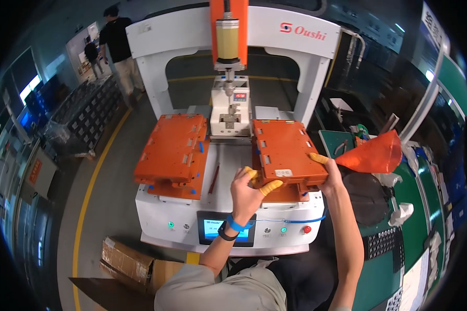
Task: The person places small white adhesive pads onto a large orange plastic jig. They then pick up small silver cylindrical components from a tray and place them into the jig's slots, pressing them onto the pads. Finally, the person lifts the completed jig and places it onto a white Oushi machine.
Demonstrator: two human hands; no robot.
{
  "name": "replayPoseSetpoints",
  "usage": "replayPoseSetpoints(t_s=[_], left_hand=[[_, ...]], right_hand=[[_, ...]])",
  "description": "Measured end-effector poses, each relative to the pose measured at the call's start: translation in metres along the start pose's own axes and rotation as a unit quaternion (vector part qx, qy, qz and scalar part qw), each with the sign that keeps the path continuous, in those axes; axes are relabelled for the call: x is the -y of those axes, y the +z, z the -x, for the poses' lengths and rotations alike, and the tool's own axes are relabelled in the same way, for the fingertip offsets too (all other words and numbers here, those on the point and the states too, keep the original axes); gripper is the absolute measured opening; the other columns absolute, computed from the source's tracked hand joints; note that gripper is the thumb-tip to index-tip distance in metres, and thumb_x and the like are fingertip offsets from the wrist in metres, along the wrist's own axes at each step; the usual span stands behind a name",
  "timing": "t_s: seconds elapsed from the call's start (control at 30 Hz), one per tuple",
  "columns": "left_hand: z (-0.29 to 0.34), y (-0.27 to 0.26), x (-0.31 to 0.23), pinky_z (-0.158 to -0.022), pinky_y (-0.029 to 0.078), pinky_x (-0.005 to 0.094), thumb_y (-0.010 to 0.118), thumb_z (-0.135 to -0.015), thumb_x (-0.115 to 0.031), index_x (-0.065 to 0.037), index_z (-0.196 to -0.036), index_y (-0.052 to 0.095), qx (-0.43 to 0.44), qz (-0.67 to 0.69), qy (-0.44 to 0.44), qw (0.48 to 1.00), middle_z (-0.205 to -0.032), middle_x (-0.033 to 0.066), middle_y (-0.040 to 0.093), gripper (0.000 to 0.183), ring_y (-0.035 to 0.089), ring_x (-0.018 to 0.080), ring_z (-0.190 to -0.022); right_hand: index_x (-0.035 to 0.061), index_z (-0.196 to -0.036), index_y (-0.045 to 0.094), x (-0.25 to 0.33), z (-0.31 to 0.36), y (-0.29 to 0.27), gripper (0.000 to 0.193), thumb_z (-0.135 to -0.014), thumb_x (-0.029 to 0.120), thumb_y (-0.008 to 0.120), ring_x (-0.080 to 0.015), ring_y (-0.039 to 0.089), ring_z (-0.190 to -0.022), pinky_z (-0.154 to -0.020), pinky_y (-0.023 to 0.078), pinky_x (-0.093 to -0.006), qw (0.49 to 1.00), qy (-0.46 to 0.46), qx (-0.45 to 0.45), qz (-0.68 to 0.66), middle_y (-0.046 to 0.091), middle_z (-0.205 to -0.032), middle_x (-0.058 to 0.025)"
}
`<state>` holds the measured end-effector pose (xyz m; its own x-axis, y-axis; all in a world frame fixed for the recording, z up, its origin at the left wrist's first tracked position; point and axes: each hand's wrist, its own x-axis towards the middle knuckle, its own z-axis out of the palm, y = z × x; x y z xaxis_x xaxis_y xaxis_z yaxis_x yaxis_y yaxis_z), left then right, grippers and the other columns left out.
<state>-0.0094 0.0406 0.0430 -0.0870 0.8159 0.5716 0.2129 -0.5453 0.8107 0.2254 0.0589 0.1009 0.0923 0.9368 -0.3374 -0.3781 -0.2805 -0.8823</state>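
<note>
Both my hands are on the right-hand orange fixture (pixel 285 147), a flat layered block with slots along its left side and a small pale label on its front edge. My left hand (pixel 246 192) grips its front left corner, with yellow finger covers on the fingertips. At the right edge, my right hand (pixel 331 173) holds on with a yellow-covered digit on top; its other fingers are hidden beneath. A matching orange fixture (pixel 171 147) lies on the left of the white machine (pixel 166 210), untouched. A blue wrist strap (pixel 238 224) and a black band circle my left wrist.
A yellow-bodied driver head (pixel 228 44) hangs above a white screw feeder (pixel 231 106). The machine's front carries a screen (pixel 218 230) and a red button (pixel 307 229). An orange-red funnel-shaped piece (pixel 376 154) and a keyboard (pixel 381 243) are at right; cardboard boxes (pixel 127 262) sit lower left.
</note>
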Motion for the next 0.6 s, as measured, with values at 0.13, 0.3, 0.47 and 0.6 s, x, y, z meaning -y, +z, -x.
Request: replayPoseSetpoints(t_s=[0.13,0.3,0.47,0.6], left_hand=[[0.007,0.001,0.001,-0.072,0.047,0.0336,0.093,-0.069,-0.028,0.003,-0.092,0.072,0.027,-0.024,-0.039,0.999,-0.083,0.0081,0.059,0.044,0.055,0.0222,-0.081],[-0.006,0.008,0.009,-0.073,0.047,0.0375,0.093,-0.068,-0.030,0.002,-0.093,0.074,-0.005,-0.065,-0.014,0.998,-0.083,0.0100,0.062,0.045,0.055,0.0259,-0.083],[-0.010,0.009,0.008,-0.075,0.047,0.0394,0.093,-0.067,-0.031,0.002,-0.091,0.075,0.014,-0.082,-0.045,0.995,-0.081,0.0085,0.063,0.045,0.053,0.0259,-0.084],[-0.005,0.007,0.010,-0.077,0.048,0.0399,0.094,-0.064,-0.038,0.003,-0.097,0.076,0.025,-0.118,-0.079,0.990,-0.089,0.0124,0.064,0.056,0.055,0.0264,-0.086]], right_hand=[[0.0012,-0.118,0.065,-0.012,0.000,-0.012,0.039,-0.089,0.027,0.070,-0.0298,0.070,-0.082,-0.069,0.058,-0.0460,0.998,-0.039,-0.020,-0.034,0.071,-0.100,-0.0146],[0.0008,-0.117,0.065,0.004,-0.007,0.001,0.037,-0.090,0.026,0.068,-0.0290,0.069,-0.082,-0.077,0.057,-0.0440,1.000,0.013,-0.011,-0.002,0.071,-0.100,-0.0135],[0.0009,-0.133,0.055,-0.004,-0.017,-0.010,0.039,-0.097,0.015,0.061,-0.0281,0.062,-0.116,-0.099,0.048,-0.0393,0.987,-0.136,-0.028,0.086,0.063,-0.127,-0.0172],[-0.0025,-0.141,0.047,-0.032,0.004,-0.025,0.047,-0.097,0.004,0.061,-0.0300,0.053,-0.130,-0.111,0.039,-0.0398,0.859,-0.429,-0.125,0.249,0.053,-0.140,-0.0202]])
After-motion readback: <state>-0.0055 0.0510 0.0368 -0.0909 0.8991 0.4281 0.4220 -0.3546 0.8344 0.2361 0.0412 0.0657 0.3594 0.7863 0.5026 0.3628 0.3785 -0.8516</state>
